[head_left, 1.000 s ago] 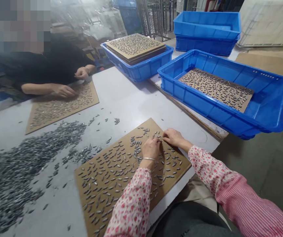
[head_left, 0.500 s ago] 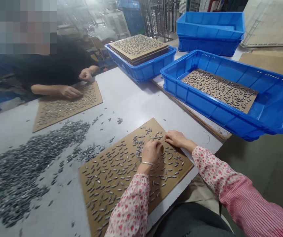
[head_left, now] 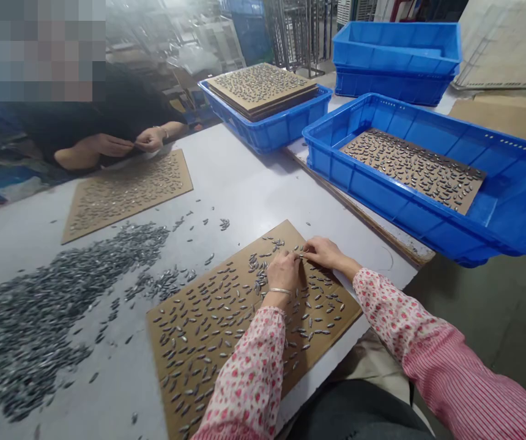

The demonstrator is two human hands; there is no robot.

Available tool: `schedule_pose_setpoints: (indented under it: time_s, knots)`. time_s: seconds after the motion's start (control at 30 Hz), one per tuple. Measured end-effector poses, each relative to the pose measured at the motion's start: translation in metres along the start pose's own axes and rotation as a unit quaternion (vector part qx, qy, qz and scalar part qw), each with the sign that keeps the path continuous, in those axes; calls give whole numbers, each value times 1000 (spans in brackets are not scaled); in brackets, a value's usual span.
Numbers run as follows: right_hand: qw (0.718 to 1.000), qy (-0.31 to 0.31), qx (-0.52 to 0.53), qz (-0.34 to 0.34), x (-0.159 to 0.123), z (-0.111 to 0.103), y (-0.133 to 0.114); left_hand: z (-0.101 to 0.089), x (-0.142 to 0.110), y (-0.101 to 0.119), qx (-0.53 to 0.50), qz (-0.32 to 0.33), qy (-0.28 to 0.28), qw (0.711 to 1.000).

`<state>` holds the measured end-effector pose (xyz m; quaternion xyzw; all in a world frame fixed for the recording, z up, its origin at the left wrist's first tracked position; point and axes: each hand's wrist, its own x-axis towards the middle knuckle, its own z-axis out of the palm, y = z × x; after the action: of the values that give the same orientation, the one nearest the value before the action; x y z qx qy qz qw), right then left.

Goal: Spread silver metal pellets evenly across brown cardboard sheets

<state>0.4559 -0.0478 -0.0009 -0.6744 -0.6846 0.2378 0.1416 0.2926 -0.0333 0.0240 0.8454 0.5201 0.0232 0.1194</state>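
Note:
A brown cardboard sheet (head_left: 336,342) lies on the white table in front of me, dotted with small grey spindle-shaped metal pieces (head_left: 226,318). My left hand (head_left: 284,272), with a bracelet at the wrist, is over the sheet's far part, fingers closed; what they hold is hidden. Close on its right, my right hand (head_left: 325,252) pinches what looks like one of these pieces, its fingertips almost meeting the left ones. Beside the left hand is a loose cluster of the same pieces (head_left: 258,266).
A big heap of grey pieces (head_left: 52,305) covers the table's left side. Across it, a co-worker's hands (head_left: 129,143) are above another filled cardboard sheet (head_left: 171,177). Blue crates (head_left: 382,201) at the right and a blue bin (head_left: 272,131) behind hold more filled sheets.
My hands have shifted slightly up on the sheet, and their fingertips are nearer each other. The co-worker's hands have lifted from the other sheet and come together.

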Motion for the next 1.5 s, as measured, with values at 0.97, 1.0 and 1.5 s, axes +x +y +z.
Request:
schedule_pose_setpoints:
  time_s: [0.97,1.0,1.5]
  knots:
    - [999,0,-46,-28,18,-8,-8,-3,3,-1,-27,-39,16,999]
    - [998,-7,-56,-32,17,-11,-9,-1,5,0,-16,-33,18,999]
    - [994,76,38,75,41,-9,12,1,1,-6,-61,-2,-5,998]
